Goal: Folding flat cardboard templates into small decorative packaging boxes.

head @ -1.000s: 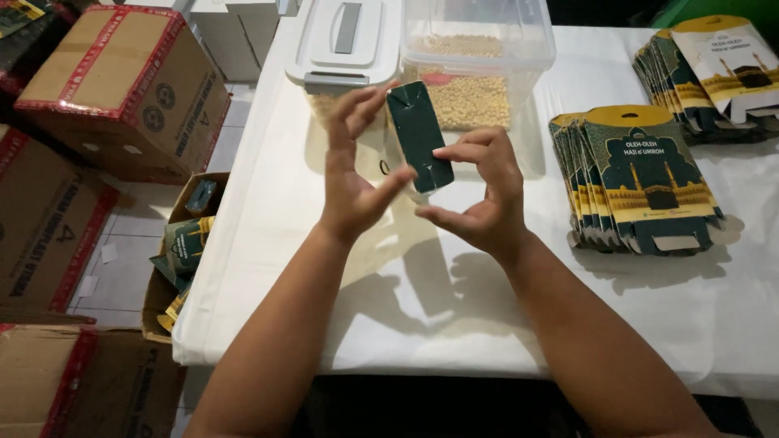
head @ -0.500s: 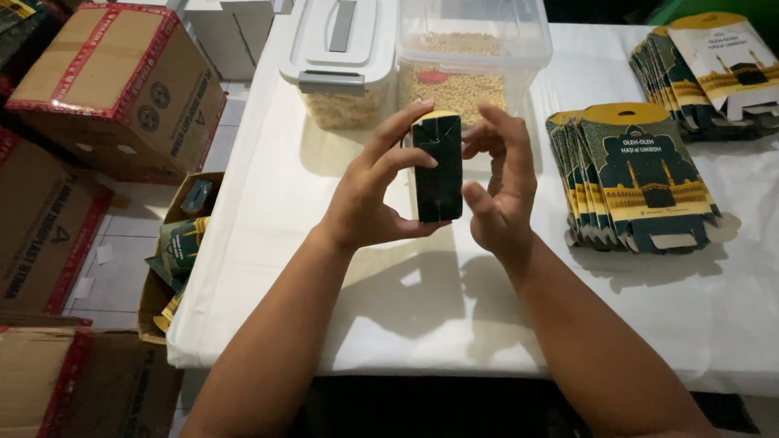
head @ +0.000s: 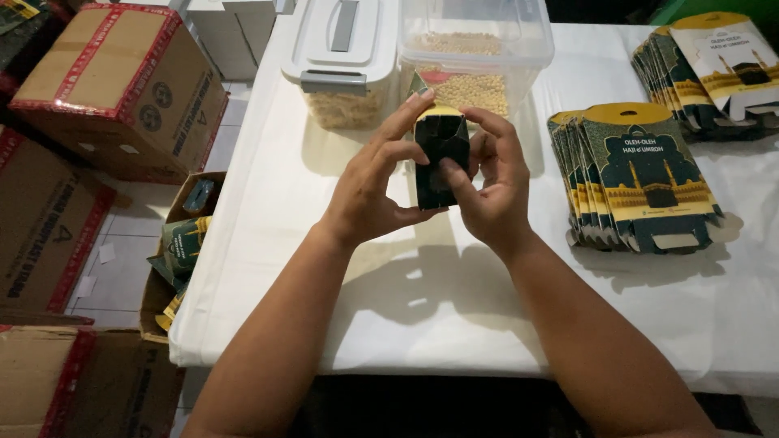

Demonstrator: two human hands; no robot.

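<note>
A small dark green carton (head: 438, 154) with a gold top edge stands upright above the white table (head: 454, 308), gripped from both sides. My left hand (head: 369, 191) wraps its left edge, fingertips at the top and thumb under the bottom. My right hand (head: 487, 186) presses its thumb on the carton's front while the fingers curl round the right side. A fanned stack of flat green-and-gold cartons (head: 637, 174) lies to the right of my hands.
A lidded white bin (head: 341, 49) and an open clear bin of beige pellets (head: 471, 57) stand behind the hands. Another carton stack (head: 714, 69) lies far right. Brown boxes (head: 122, 89) and an open box of finished cartons (head: 182, 251) sit on the floor at left.
The carton went from tilted to upright between my hands. My right hand, which hovered beside it, has closed onto its front and side.
</note>
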